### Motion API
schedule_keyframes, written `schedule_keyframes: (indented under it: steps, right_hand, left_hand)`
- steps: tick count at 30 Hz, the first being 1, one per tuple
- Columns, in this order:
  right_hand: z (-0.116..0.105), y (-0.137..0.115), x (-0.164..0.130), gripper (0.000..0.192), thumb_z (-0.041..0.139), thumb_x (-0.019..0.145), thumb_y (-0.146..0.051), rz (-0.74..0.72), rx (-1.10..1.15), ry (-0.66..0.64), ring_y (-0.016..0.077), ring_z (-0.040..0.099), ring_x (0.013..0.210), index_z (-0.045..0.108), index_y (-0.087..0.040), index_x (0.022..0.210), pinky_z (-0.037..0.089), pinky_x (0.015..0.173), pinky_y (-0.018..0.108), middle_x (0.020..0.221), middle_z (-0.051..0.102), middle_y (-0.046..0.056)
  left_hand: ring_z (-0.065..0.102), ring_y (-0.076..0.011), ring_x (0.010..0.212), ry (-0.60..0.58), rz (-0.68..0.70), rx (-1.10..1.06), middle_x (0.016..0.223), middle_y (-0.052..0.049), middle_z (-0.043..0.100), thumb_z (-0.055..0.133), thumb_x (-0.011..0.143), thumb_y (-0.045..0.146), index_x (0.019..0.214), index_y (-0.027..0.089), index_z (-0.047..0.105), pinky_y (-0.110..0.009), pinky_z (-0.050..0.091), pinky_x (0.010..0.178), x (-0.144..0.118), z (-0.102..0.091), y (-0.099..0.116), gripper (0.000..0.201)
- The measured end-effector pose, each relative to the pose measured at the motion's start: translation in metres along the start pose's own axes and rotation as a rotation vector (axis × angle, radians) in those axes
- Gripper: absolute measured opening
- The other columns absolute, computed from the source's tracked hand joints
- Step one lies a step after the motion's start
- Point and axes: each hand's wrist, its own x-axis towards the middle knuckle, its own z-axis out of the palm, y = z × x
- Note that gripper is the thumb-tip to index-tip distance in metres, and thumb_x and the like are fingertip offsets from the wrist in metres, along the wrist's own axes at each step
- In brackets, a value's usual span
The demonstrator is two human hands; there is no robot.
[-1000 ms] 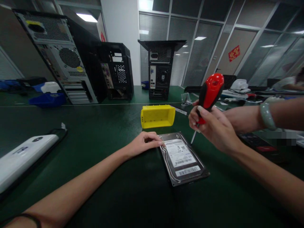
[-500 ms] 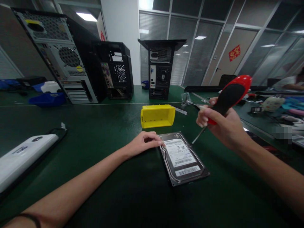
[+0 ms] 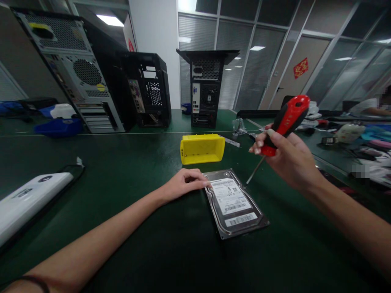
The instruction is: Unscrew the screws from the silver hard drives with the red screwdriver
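Hard drive (image 3: 233,199), one, label upward: lying flat on the counter (image 3: 137,158) before me, between my two hands. Screwdriver (image 3: 290,117), one, red and black: its blade is slanting to the drive's right edge; since half a second ago its handle is leaning less rightward and showing more red, so I am probably turning it, the tip keeping its place. Right hand (image 3: 290,156): my fingers are wrapping closely around the handle. Left hand (image 3: 183,184): my fingers are bending loosely, thumb touching the drive's left edge; whether they are pinching it I cannot tell. Yellow bin (image 3: 203,149), one: sitting just beyond. Computer towers (image 3: 206,93), three: standing behind.
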Motion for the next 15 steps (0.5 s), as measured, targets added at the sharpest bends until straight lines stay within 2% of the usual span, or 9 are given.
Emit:
schedule_keyframes:
  steps: [3,8,12,15]
  right_hand:
    - [0.0016,-0.0015,-0.0002,0.016,0.052,0.083,-0.024,0.004,0.003,-0.027,0.0078,0.047,0.056,0.056,-0.024,0.098,0.05,0.065,0.026,0.064,0.043,-0.003]
    - [0.003,-0.0014,0.0005,0.033,0.047,0.084,-0.038,0.047,0.012,-0.065,0.0117,0.052,0.066,0.053,-0.022,0.112,0.052,0.071,0.032,0.075,0.048,0.0]
    - [0.0017,-0.0003,0.0016,0.022,0.054,0.081,-0.029,0.016,-0.024,-0.009,0.0109,0.056,0.069,0.055,-0.021,0.101,0.052,0.075,0.03,0.08,0.053,0.0]
    - [0.0019,-0.0009,0.0019,0.014,0.059,0.077,-0.022,-0.017,-0.051,0.015,0.0097,0.056,0.063,0.056,-0.019,0.09,0.051,0.071,0.029,0.078,0.055,-0.001]
  left_hand:
    - [0.05,-0.013,0.076,-0.002,-0.002,0.004,0.079,-0.001,0.054,0.058,0.082,0.026,0.084,0.016,0.071,-0.024,0.036,0.067,0.0,-0.0001,0.0002,0.016]
    - [0.05,-0.0131,0.075,0.004,-0.006,0.018,0.079,-0.001,0.054,0.058,0.082,0.028,0.084,0.016,0.071,-0.024,0.036,0.066,0.0002,-0.0003,0.0012,0.018]
    - [0.05,-0.0133,0.076,0.002,-0.01,0.022,0.08,-0.001,0.054,0.058,0.082,0.029,0.084,0.016,0.071,-0.024,0.036,0.067,0.0,-0.0004,0.0003,0.018]
    - [0.05,-0.0135,0.076,0.001,-0.009,0.016,0.08,-0.001,0.054,0.058,0.082,0.029,0.084,0.016,0.071,-0.024,0.037,0.067,-0.0003,-0.0005,0.0002,0.018]
